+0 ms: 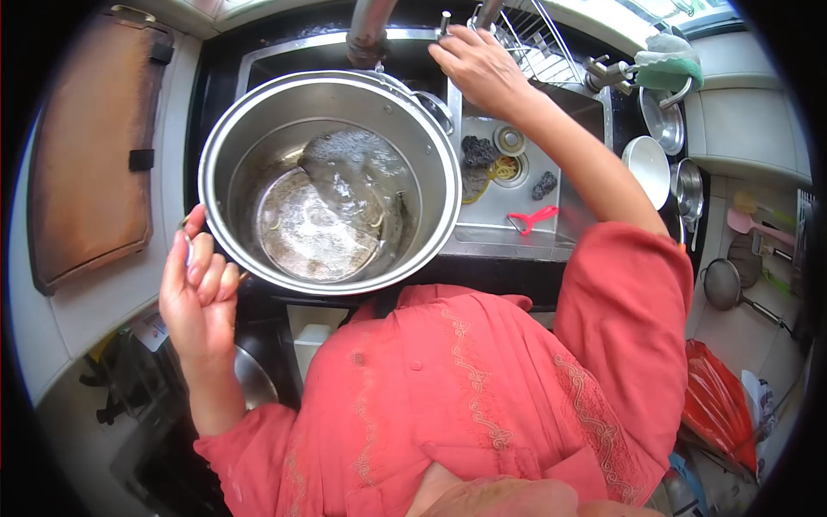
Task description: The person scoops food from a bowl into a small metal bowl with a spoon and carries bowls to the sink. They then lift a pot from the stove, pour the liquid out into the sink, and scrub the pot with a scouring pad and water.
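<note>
Leaving wide, silver steel pot (226,185) at left under grey metal spout (366,36), likely catching water. Reaching right hand (482,71) to far tap, probably controlling flow (grip unclear). Curling left hand (200,297) beside rim, contents unclear.

Kitchen, with double sink (568,159)

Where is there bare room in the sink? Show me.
The floor of the right basin has small gaps right and left of the red peeler. It's crowded around the drain, with dark scourers close by. The pot crowds the left side.
</note>
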A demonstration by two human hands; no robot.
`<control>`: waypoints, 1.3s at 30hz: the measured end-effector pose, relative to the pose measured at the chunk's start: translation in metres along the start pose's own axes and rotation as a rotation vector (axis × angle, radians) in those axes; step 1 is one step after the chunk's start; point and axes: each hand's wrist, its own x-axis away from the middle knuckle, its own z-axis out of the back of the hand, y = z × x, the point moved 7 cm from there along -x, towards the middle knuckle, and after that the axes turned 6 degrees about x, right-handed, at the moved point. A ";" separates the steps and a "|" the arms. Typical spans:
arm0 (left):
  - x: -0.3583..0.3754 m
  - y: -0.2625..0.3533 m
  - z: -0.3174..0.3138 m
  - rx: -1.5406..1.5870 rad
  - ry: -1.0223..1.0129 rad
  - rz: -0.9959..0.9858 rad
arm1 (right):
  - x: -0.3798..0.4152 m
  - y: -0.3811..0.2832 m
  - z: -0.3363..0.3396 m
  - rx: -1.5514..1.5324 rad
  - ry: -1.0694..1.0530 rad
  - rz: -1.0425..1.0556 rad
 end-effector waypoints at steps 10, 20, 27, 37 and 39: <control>0.031 -0.004 0.033 0.091 0.050 -0.122 | 0.294 0.025 -0.120 -0.166 -0.885 -0.625; 0.100 -0.031 0.071 0.181 0.237 -0.323 | 0.317 0.010 -0.172 -0.405 -0.940 -0.556; 0.135 -0.058 0.102 0.239 0.248 -0.413 | 0.234 -0.011 -0.093 -1.529 -0.812 -0.764; 0.139 -0.086 0.137 0.385 0.170 -0.350 | 0.130 -0.050 0.098 -1.516 -0.369 -0.455; 0.138 -0.089 0.141 0.369 0.196 -0.322 | 0.106 -0.067 0.137 -1.531 -0.289 -0.419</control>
